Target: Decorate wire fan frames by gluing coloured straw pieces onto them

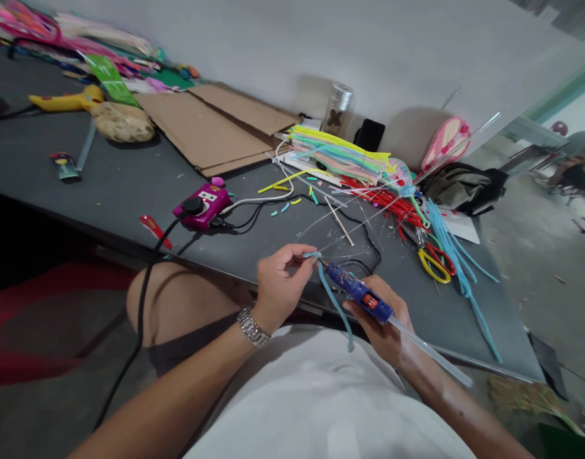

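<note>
My left hand (pixel 283 280) pinches a light-blue pipe cleaner (pixel 334 299) between thumb and fingers, just over the table's front edge. Its free end hangs down towards my lap, and a small blue twist shows at my fingertips. In my right hand (pixel 385 306) is a blue glue gun (pixel 354 287), its tip touching or very near the twist. A clear glue stick (pixel 431 350) pokes out of its back. Thin wires run from near my fingertips up to the right; whether they join the twist I cannot tell.
On the grey table (pixel 115 178) lie a purple power strip (pixel 202 205), a red cutter (pixel 155 231), yellow-and-red-handled scissors (pixel 434 264), a bundle of blue pipe cleaners (pixel 448 242), coloured pipe cleaners (pixel 340 153) and folded cardboard (pixel 216 127). A black cord (pixel 142 312) hangs off the front edge.
</note>
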`<state>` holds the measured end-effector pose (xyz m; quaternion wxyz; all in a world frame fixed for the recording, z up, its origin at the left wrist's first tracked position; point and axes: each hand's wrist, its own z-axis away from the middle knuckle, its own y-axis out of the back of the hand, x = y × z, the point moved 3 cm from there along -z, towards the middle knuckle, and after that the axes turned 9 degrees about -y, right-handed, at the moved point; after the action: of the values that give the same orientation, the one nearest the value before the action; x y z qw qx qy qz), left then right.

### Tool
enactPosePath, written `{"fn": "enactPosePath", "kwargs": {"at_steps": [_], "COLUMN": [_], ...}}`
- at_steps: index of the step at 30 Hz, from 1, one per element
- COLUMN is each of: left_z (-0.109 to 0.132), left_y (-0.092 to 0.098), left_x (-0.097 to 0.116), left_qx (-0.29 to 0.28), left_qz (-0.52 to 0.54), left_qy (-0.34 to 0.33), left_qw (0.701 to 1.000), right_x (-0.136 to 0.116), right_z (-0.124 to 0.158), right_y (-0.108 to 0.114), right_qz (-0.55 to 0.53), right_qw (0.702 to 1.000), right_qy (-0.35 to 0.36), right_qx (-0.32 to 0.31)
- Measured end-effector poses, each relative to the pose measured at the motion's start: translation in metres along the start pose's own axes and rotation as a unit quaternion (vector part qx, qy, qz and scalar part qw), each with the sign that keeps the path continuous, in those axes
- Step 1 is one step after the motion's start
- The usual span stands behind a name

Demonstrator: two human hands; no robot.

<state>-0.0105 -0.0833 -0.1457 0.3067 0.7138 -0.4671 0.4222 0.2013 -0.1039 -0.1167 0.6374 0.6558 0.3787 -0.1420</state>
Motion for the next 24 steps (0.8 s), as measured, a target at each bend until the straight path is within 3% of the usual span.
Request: {"fn": "enactPosePath", "kwargs": {"at_steps": [24], "left_z": [0.0003], "left_y": [0.0007], "left_x": [0.0014], "left_qx": [0.0], "left_qz": [0.003], "left_qy": [0.003], "left_qw": [1.0], "right_x": [0.0033], "right_z": [-0.0011], "right_y": [-0.0028], "right_qz": [-0.014], "right_qw": [1.0], "right_qy": [0.007], "right_qx": [-0.001]}}
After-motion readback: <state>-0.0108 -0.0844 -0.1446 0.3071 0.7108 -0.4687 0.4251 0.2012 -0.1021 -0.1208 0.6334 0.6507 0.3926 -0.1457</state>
